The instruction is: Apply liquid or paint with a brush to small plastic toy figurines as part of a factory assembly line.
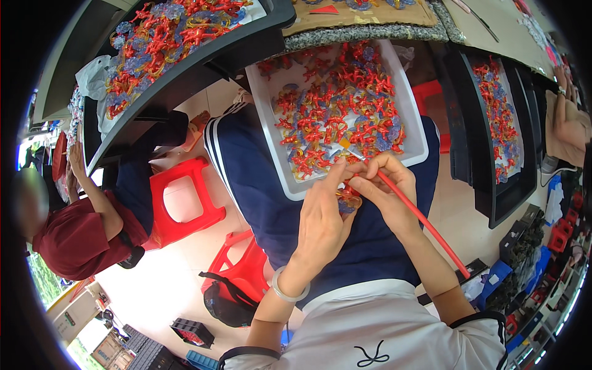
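Observation:
My right hand (392,188) is closed round a paintbrush (425,223) with a long red handle, a pale metal collar and a flat yellow tip. The brush tip points up and left, over the tray. My left hand (324,213) is closed on a small plastic figure (349,201) in red, amber and clear blue; the fingers hide part of it. Both hands meet close together above my lap, and right fingertips seem to touch the figure too. Just beyond them, a white tray (280,161) resting on my lap holds many similar red, blue and amber figures.
A black-rimmed bin (203,54) heaped with figures stands at upper left; another black bin (478,179) is at right. A stone-edged worktop (364,36) crosses the top. Red stools (185,169) and a seated person (80,231) are at left. Another person's arm (562,111) shows far right.

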A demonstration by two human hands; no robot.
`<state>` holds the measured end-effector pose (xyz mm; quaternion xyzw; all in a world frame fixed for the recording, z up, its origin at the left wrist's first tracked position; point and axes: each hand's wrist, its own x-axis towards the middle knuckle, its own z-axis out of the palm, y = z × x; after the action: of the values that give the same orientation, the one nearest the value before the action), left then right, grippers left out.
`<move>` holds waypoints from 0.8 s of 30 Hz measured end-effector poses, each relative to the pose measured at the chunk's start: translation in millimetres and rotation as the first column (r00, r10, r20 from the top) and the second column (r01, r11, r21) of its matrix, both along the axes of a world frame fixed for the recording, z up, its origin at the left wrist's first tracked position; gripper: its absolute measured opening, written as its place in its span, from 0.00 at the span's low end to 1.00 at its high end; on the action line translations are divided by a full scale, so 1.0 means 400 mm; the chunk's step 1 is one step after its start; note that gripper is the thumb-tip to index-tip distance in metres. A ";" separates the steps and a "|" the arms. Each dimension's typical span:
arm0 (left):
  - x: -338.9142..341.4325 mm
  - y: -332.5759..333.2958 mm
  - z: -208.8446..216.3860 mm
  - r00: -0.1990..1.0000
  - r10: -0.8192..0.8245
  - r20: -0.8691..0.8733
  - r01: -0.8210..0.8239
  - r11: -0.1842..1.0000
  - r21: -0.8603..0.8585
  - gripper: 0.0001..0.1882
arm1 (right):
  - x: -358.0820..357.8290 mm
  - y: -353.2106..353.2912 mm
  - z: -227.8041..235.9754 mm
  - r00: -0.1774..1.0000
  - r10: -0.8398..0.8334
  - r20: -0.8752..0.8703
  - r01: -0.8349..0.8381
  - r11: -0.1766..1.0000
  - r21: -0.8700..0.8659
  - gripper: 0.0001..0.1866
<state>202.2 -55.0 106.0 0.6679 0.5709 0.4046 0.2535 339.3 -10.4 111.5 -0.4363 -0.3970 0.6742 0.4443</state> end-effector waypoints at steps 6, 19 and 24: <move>-0.001 -0.009 0.016 0.976 0.078 0.203 -0.065 0.995 -0.071 0.48 | 0.004 0.002 -0.030 0.996 -0.049 -0.077 0.041 0.994 -0.104 0.13; -0.013 -0.018 -0.018 0.809 0.267 0.523 0.045 0.860 -0.508 0.08 | 0.011 0.004 -0.034 0.998 -0.005 0.065 -0.003 0.992 0.123 0.14; -0.005 -0.015 -0.011 0.822 0.289 0.490 0.029 0.839 -0.543 0.08 | 0.007 0.002 -0.041 0.996 -0.018 0.087 0.007 0.993 0.118 0.14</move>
<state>200.3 -61.2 101.5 0.3835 0.6072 0.4246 0.5514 342.1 -9.6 95.0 -0.4410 -0.4523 0.6272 0.4556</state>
